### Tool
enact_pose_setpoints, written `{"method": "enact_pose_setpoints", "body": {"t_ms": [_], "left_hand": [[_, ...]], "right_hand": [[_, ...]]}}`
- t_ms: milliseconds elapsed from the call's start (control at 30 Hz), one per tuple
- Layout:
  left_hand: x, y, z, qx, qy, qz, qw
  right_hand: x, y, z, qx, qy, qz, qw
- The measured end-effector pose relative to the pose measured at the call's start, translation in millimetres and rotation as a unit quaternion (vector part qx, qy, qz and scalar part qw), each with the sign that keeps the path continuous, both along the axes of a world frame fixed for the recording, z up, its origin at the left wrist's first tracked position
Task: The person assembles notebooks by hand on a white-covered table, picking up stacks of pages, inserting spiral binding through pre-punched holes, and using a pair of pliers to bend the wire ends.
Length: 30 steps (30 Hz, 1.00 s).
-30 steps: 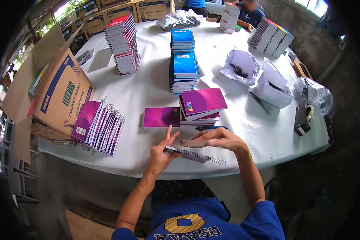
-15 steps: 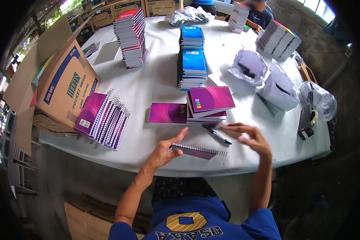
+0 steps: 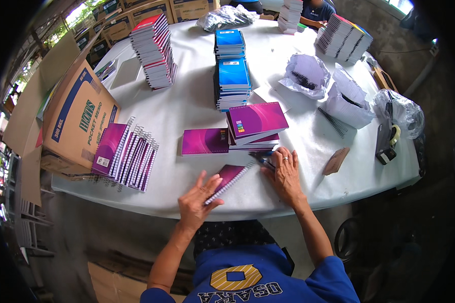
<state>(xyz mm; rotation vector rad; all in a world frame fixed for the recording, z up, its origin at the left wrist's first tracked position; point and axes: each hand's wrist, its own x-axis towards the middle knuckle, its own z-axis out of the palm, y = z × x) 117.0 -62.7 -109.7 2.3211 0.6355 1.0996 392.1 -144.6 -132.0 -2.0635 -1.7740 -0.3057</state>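
My left hand pinches the near end of a small purple spiral notebook between thumb and fingers. The notebook is tilted, its wire coil running along the near right side. To its right, my right hand reaches down to the table, fingers closing over a slim dark tool with a blue part; the palm hides most of it, and I cannot make out its kind. Just beyond the hands is a stack of purple notebooks, with another purple notebook against its left side.
A brown block-like piece sits right of my right hand. Purple notebooks with loose coils lean by an open carton at left. Blue and red stacks stand farther back. Paper-lined holders contain black coils. A person sits at far right.
My right hand has released the brown piece to the right and moved left onto the slim dark tool. My left hand has gripped the notebook and turned it, lifting its cover into view.
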Motion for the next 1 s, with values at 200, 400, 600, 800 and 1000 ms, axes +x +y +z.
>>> {"method": "enact_pose_setpoints", "body": {"t_ms": [200, 400, 600, 800, 1000], "left_hand": [[12.1, -23.6, -11.6, 0.068, 0.091, 0.096, 0.989], [18.8, -27.3, -4.9, 0.071, 0.101, 0.122, 0.985], [22.9, -24.8, 0.4, 0.095, 0.087, 0.151, 0.98], [24.2, -26.2, 8.3, 0.095, 0.103, 0.161, 0.977], [20.3, -25.8, 15.8, 0.114, 0.128, 0.183, 0.968]], "right_hand": [[-49.8, -37.1, 38.3, -0.017, 0.196, -0.007, 0.98], [-95.8, -65.6, 61.9, 0.007, 0.119, 0.141, 0.983], [-96.0, -63.3, 63.0, 0.01, 0.1, 0.153, 0.983], [-96.5, -60.2, 69.3, 0.024, 0.088, 0.15, 0.984], [-78.0, -48.4, 72.4, -0.194, 0.427, 0.171, 0.866]]}}
